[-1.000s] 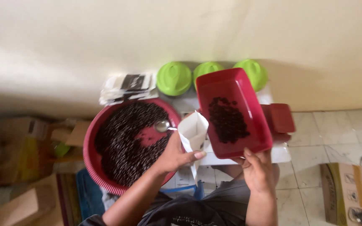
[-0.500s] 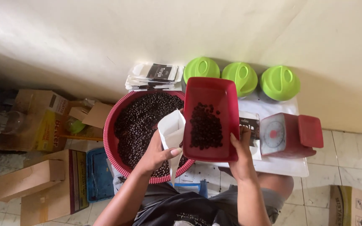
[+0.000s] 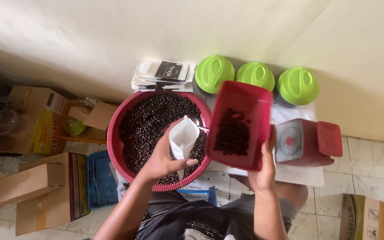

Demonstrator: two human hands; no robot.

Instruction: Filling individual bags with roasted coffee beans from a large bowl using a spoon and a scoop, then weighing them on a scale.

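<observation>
My left hand grips an open white paper pouch, held upright over a big red basin full of dark coffee beans. My right hand holds a red rectangular tray by its near edge. The tray is tilted toward the pouch and carries a heap of beans. A metal spoon lies in the basin, partly hidden behind the pouch.
A red kitchen scale stands on a white sheet at the right. Three jars with green lids line the wall beside a stack of printed pouches. Cardboard boxes crowd the floor at the left.
The red tray has swung left and now leans over the pouch. The scale beneath it is uncovered. The view has shifted so that the basin sits nearer the middle.
</observation>
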